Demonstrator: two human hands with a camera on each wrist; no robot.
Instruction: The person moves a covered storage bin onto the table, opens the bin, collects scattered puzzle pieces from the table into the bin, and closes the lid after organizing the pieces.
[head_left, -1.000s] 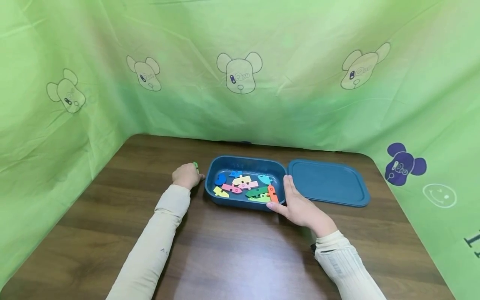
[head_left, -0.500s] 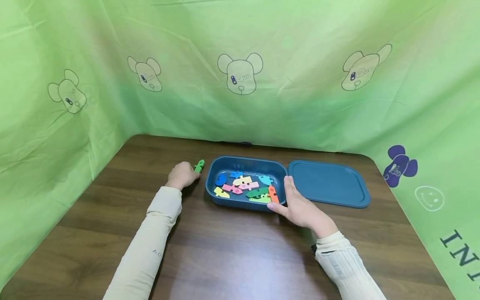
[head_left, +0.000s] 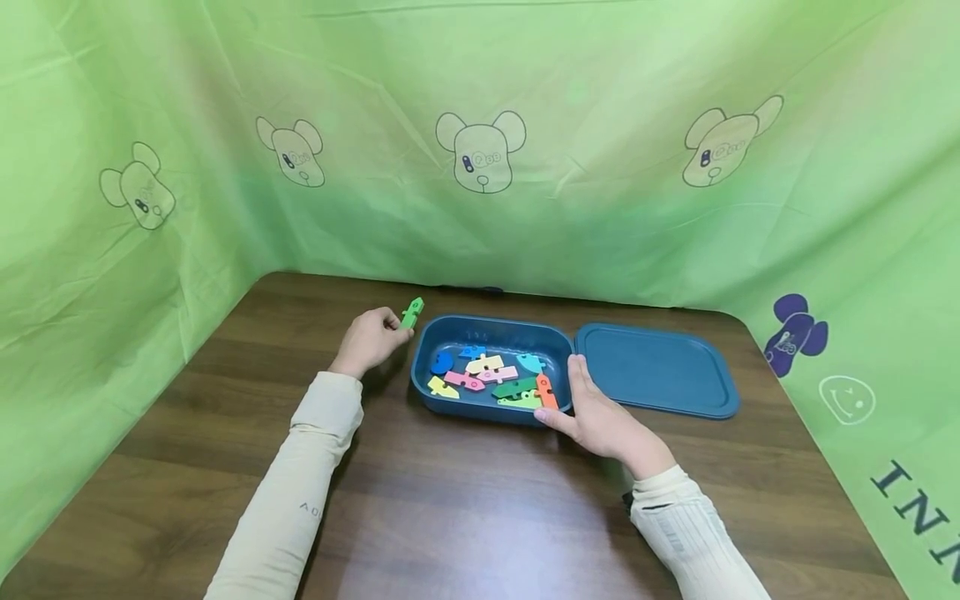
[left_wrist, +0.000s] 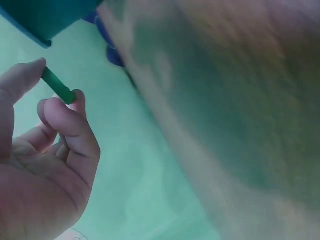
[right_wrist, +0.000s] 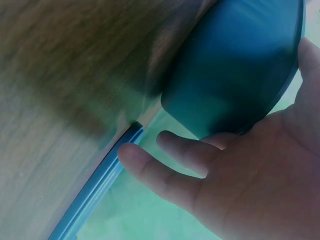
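My left hand (head_left: 367, 342) pinches a flat green puzzle piece (head_left: 412, 313) with a pointed end and a small knob, just off the left end of the box. In the left wrist view the piece (left_wrist: 59, 86) is edge-on between thumb and fingers. A dark blue rectangular box (head_left: 468, 409) stands open-topped on the table. Inside lie several similar puzzle pieces, among them an orange one (head_left: 546, 390), a dark green one (head_left: 513, 387) and a yellow one (head_left: 442, 387). My right hand (head_left: 607, 421) touches the box's right end, its fingers straight and its thumb at the front rim.
The box's flat blue lid (head_left: 656, 367) lies on the wooden table (head_left: 465, 500) to the right, close beside the box. Green cloth (head_left: 375, 217) with printed mouse heads hangs behind and along both sides of the table.
My left hand has drawn the green piece into view and turned, bringing it up nearer the box's far left corner. More of the piece shows now. The right hand has stayed put.
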